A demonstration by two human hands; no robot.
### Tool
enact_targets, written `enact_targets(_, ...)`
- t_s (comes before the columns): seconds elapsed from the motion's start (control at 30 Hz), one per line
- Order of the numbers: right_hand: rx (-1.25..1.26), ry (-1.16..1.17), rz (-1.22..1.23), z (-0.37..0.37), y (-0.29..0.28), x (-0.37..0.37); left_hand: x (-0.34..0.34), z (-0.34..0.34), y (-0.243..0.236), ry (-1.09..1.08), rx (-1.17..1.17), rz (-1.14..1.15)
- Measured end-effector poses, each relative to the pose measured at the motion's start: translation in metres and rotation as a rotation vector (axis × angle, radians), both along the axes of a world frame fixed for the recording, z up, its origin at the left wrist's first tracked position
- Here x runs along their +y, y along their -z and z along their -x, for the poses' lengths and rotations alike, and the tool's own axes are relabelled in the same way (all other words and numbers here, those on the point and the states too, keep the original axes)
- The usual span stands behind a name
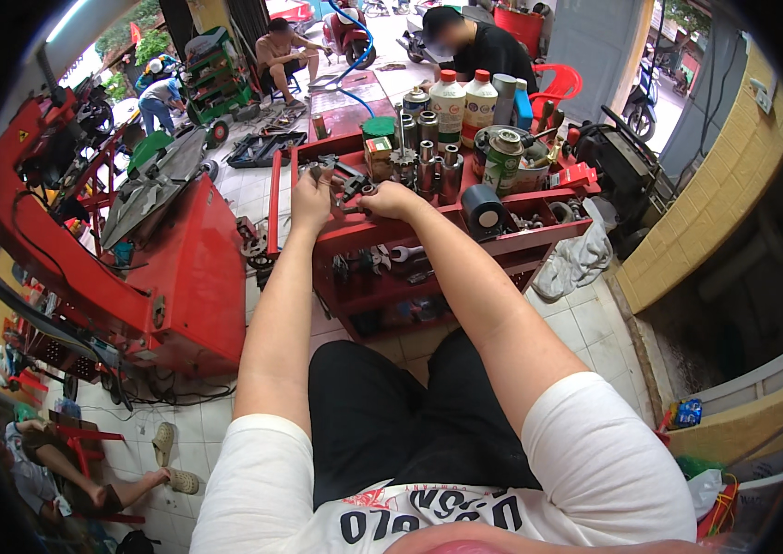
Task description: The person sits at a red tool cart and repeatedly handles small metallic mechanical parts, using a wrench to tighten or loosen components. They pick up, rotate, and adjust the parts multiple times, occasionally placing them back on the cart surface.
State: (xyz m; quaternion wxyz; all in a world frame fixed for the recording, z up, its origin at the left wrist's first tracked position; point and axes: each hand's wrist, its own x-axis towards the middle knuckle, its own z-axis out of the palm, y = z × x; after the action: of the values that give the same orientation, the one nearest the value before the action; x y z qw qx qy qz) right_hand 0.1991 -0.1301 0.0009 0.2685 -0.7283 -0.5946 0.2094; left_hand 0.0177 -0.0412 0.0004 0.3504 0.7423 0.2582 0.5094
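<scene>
Both my arms reach forward over the top tray of a red tool cart [539, 242]. My left hand [311, 198] is closed, thumb and fingers pinching a small dark metal part [319, 173] above the tray's left end. Beside it, my right hand [391, 201] curls its fingers round a small ring-ended metal piece [368, 189]; most of that piece is hidden. Between and beyond the hands lie dark metal tools [345, 175]. Several upright steel sockets [426, 168] stand just past my right hand, near a small green-and-tan box [379, 157].
Bottles with red caps [448, 106], a green-and-white can [502, 166] and a black cylinder [483, 210] crowd the cart's right. Wrenches [405, 251] lie on its lower shelf. A big red machine [193, 277] stands left. One person [493, 55] is beyond the cart; others sit or bend farther off.
</scene>
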Motion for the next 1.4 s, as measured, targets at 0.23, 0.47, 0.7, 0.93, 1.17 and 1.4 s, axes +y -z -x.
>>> enact_targets(0.23,0.022,-0.141,-0.106,-0.010,0.007,0.001,-0.005,-0.001,-0.003,0.050,-0.097,0.085)
enact_targets(0.47,-0.010,-0.061,0.017,-0.017,0.014,0.016,-0.008,-0.005,-0.007,0.034,-0.013,0.036)
enact_targets(0.7,0.002,-0.135,-0.251,-0.011,0.021,0.005,-0.008,0.001,-0.005,0.037,-0.061,0.050)
enact_targets(0.93,-0.023,-0.075,0.006,-0.011,0.012,0.013,-0.012,-0.002,-0.007,0.078,-0.069,0.028)
enact_targets(1.17,0.017,-0.120,-0.170,-0.013,0.018,0.004,-0.021,-0.002,-0.013,0.046,-0.056,0.042)
enact_targets(1.4,-0.090,-0.022,0.041,-0.011,0.010,0.015,-0.014,-0.005,-0.006,0.086,-0.058,-0.058)
